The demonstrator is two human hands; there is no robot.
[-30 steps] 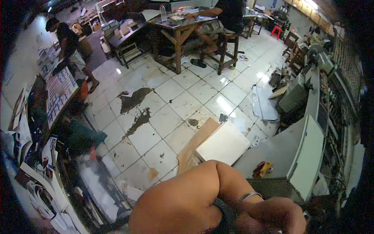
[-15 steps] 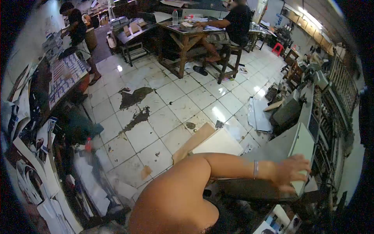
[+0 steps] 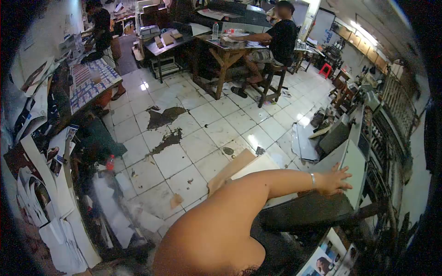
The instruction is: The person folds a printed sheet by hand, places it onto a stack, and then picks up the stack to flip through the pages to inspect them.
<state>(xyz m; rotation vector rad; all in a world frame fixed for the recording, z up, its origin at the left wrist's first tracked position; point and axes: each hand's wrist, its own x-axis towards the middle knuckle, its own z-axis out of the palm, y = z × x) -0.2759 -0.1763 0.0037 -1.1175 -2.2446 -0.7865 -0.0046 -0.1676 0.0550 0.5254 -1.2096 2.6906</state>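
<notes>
Across the tiled floor (image 3: 179, 154) lie dark patches, a sheet of brown cardboard (image 3: 232, 171) and a pale board (image 3: 258, 164), partly hidden by the outstretched left arm. Cluttered papers (image 3: 57, 230) line the left side; beyond them, one person (image 3: 99, 27) stands by a sheet-covered tabletop (image 3: 92, 83), and another (image 3: 281, 43) sits at a wooden tabletop (image 3: 221, 49) holding a clear bottle (image 3: 215, 31). At right, a pale green panel (image 3: 355, 168) stands tilted beside dark machinery (image 3: 391, 152). The left hand (image 3: 332, 181), its fingers spread wide, reaches over the panel's near side, apparently touching it, and grips nothing visible. The right hand is out of view, its state unknown.
</notes>
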